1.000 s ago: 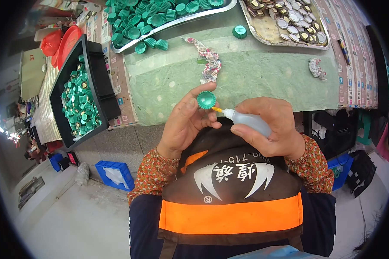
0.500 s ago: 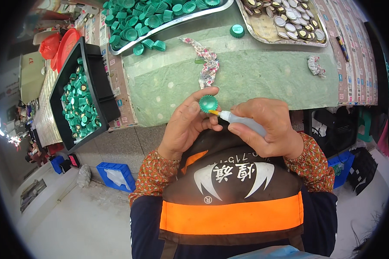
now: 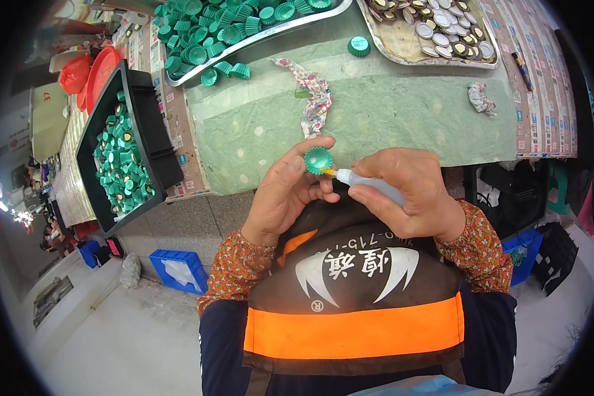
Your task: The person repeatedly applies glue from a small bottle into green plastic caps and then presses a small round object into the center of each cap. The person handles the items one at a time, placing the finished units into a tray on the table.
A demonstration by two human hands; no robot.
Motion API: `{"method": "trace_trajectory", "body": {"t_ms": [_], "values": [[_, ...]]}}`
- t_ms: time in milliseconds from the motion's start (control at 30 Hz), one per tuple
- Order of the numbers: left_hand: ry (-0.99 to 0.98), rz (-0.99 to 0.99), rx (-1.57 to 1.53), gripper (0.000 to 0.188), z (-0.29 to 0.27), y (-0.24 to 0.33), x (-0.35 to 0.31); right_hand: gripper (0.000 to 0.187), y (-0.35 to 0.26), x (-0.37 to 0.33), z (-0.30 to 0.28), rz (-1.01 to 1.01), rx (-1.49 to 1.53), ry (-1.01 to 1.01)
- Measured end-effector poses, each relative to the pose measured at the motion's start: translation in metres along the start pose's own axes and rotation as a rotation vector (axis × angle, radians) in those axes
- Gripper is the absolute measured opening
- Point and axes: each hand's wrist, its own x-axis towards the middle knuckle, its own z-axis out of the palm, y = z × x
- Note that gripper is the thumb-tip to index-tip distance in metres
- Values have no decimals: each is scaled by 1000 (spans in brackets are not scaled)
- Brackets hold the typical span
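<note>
Between thumb and fingers, my left hand (image 3: 287, 175) pinches a small green fluted cap (image 3: 318, 159), its hollow side facing up. My right hand (image 3: 409, 191) is wrapped around a translucent squeeze bottle (image 3: 375, 187) with a white neck and a yellow nozzle. The nozzle's tip meets the lower rim of the cap; whether anything flows out is too small to tell. Both hands are just off the table's near edge, above my dark apron (image 3: 350, 284). Beyond the left hand, a twisted floral cloth strip (image 3: 317, 102) lies on the green table cover (image 3: 244, 142).
At the back, a metal tray (image 3: 257, 36) is heaped with green caps, several spilled beside it. Another tray (image 3: 416, 61) holds round pale discs. One upturned cap (image 3: 359, 46) sits between them. A black bin (image 3: 153, 132) of caps stands left; a crumpled cloth (image 3: 481, 98) lies right.
The view has shifted very slightly. Both hands keep their grips, and the nozzle stays at the cap's lower rim.
</note>
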Motion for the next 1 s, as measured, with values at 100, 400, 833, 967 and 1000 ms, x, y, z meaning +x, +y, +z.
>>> {"method": "trace_trajectory", "body": {"t_ms": [100,400,833,967,1000], "values": [[16,-11,-10,63,2,0,0,20,-1,0,-2,11,-5,-16],[40,-64,-236,47,-1,-5,-3,20,0,0,0,131,100,33],[213,61,-46,28,1,9,-15,28,14,-2,2,401,263,143],[313,140,130,27,4,10,-15,31,24,-3,1,353,133,103],[325,159,158,28,4,10,-16,32,27,-3,1,327,90,83]]}}
